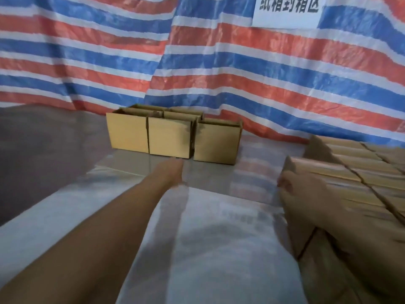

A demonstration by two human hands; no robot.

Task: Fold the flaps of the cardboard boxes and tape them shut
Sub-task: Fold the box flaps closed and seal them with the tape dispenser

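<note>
Left hand was stretched forward over the floor, reaching toward the upright boxes but clear of them. It was motion-blurred, so I couldn't tell whether its fingers were spread or curled; nothing visible in it.

Right hand was on the near left end of the stack of flattened boxes, fingers curled over the edge of the cardboard, gripping it. The stack lay at right, running back toward the tarp, with a thin dark strap crossing it diagonally.

The upright boxes stood in a tight cluster at centre, on the floor just in front of the striped tarp. Three showed in the front row, touching or nearly so, with more behind. Their top flaps looked unfolded; tape couldn't be made out.

A white sheet lay in the foreground between the two arms, with faint blurred print. A white sign with dark characters hung on the tarp at upper right. The red, white and blue tarp filled the background.
</note>
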